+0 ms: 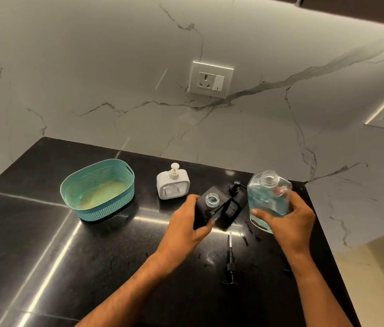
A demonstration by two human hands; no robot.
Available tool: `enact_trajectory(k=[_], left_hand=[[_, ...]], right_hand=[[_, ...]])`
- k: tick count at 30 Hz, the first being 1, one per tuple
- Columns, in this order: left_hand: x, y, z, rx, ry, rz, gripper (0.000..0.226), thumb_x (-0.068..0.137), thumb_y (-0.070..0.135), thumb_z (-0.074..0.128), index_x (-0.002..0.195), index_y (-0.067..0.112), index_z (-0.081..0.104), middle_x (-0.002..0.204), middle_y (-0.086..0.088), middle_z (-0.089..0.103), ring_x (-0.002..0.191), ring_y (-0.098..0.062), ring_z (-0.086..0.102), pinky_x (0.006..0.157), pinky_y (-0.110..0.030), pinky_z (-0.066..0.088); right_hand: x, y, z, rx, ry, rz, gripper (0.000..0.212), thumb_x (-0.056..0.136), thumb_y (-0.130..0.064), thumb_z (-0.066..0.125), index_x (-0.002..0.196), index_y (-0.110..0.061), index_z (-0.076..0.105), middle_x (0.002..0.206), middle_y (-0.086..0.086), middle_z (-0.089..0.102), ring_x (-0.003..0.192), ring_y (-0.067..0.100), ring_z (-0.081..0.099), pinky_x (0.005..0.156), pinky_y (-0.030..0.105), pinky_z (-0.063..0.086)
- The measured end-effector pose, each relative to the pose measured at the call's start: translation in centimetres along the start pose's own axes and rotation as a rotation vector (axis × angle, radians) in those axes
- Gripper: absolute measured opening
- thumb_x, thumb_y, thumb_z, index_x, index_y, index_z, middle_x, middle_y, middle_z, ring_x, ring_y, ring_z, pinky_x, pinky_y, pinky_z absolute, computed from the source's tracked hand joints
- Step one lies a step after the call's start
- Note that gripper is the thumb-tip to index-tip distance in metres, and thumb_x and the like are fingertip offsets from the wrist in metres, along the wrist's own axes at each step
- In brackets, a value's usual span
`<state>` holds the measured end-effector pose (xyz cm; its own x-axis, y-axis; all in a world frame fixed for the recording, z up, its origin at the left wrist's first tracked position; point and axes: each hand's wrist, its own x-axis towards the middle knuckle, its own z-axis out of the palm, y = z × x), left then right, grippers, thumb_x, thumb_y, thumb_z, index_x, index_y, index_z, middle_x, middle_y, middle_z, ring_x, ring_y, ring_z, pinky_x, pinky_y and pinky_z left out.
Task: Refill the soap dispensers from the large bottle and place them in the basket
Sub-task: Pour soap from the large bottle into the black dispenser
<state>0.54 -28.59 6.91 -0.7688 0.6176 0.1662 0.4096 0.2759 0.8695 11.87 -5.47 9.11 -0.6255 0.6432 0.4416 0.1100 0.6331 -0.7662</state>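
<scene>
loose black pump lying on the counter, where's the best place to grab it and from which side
Pinch the black pump at its collar, just above the head, coming straight down from above. It lies flat on the counter with the thin tube pointing away, so the collar is the thickest, firmest part. The tube would likely flex or slip.

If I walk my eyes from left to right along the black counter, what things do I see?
Teal basket → white soap dispenser → open black dispenser gripped by the left hand → large clear bottle of blue soap in the right hand.
</scene>
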Motion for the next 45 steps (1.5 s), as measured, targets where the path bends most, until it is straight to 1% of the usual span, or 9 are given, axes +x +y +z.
enact_trajectory(k=[5,8,10,15,24,28,37,41,45], left_hand=[[1.3,-1.2,-0.5,-0.062,-0.054,0.033,0.043,0.087,0.036,0.078,0.122,0.028,0.055,0.111,0.014,0.066,0.104,-0.01,0.064,0.088,-0.039,0.056],[2.2,-2.0,-0.8,-0.122,-0.078,0.017,0.046,0.083,0.041,0.079,0.122,0.029,0.058,0.112,0.012,0.069,0.106,-0.016,0.068,0.091,-0.046,0.057],[2.7,-2.4,-1.2,-0.163,-0.109,0.003,0.047,0.081,0.04,0.08,0.122,0.028,0.059,0.114,0.013,0.069,0.111,-0.017,0.068,0.097,-0.046,0.058],[3.9,-3.4,-1.5,-0.241,-0.187,-0.035,0.046,0.086,0.011,0.083,0.127,0.016,0.06,0.122,-0.003,0.068,0.117,-0.024,0.066,0.106,-0.049,0.053],[5.7,-4.6,-0.9,-0.245,-0.287,-0.108,0.051,0.085,0.004,0.083,0.13,0.017,0.061,0.125,-0.006,0.069,0.123,-0.026,0.065,0.109,-0.049,0.052],[6.0,-5.4,-0.5,-0.244,-0.312,-0.128,0.053,0.085,0.006,0.083,0.131,0.016,0.061,0.127,-0.004,0.067,0.126,-0.027,0.062,0.111,-0.048,0.051],[6.8,-7.0,0.3,-0.272,-0.353,-0.174,0.053,0.084,0.001,0.082,0.132,0.013,0.061,0.126,-0.007,0.067,0.124,-0.025,0.064,0.112,-0.046,0.05],[7.1,-7.4,0.5,-0.273,-0.366,-0.187,0.053,0.084,-0.001,0.081,0.131,0.013,0.061,0.125,-0.005,0.068,0.124,-0.024,0.063,0.112,-0.041,0.05],[7.2,-7.8,0.6,-0.281,-0.385,-0.198,0.055,0.084,0.0,0.082,0.133,0.012,0.06,0.128,-0.006,0.067,0.125,-0.023,0.063,0.111,-0.042,0.051]], right_hand=[[2.7,2.9,-1.5,0.193,0.025,0.174,0.071,0.048,-0.005,0.099,0.111,-0.018,0.07,0.103,-0.004,0.075,0.095,0.016,0.074,0.077,0.029,0.063],[4.4,5.1,-2.1,0.267,0.013,0.258,0.073,0.045,-0.004,0.099,0.111,-0.02,0.07,0.104,-0.002,0.076,0.095,0.02,0.075,0.081,0.044,0.063],[5.5,6.9,-2.3,0.311,-0.01,0.301,0.075,0.042,-0.006,0.098,0.11,-0.021,0.071,0.106,0.002,0.076,0.096,0.023,0.075,0.082,0.047,0.063],[7.7,10.0,-2.5,0.397,-0.087,0.334,0.071,0.043,-0.008,0.096,0.108,-0.018,0.072,0.106,0.006,0.077,0.098,0.028,0.075,0.081,0.046,0.063],[9.7,13.3,-0.4,0.483,-0.177,0.388,0.084,0.044,-0.011,0.094,0.121,0.003,0.065,0.107,0.008,0.076,0.099,0.025,0.075,0.077,0.033,0.063],[10.2,15.2,0.5,0.476,-0.196,0.42,0.072,0.046,0.003,0.091,0.114,-0.001,0.068,0.099,0.004,0.078,0.097,0.028,0.075,0.074,0.032,0.063],[11.9,17.5,1.6,0.426,-0.274,0.461,0.07,0.049,0.002,0.092,0.114,-0.008,0.068,0.106,0.006,0.077,0.1,0.026,0.075,0.083,0.043,0.062],[11.8,18.2,2.1,0.422,-0.306,0.475,0.07,0.046,0.001,0.093,0.11,-0.016,0.069,0.106,0.003,0.077,0.103,0.025,0.074,0.081,0.037,0.063],[11.8,18.7,2.0,0.419,-0.348,0.453,0.075,0.05,0.003,0.093,0.118,-0.014,0.067,0.111,0.005,0.075,0.107,0.026,0.072,0.085,0.037,0.062]])
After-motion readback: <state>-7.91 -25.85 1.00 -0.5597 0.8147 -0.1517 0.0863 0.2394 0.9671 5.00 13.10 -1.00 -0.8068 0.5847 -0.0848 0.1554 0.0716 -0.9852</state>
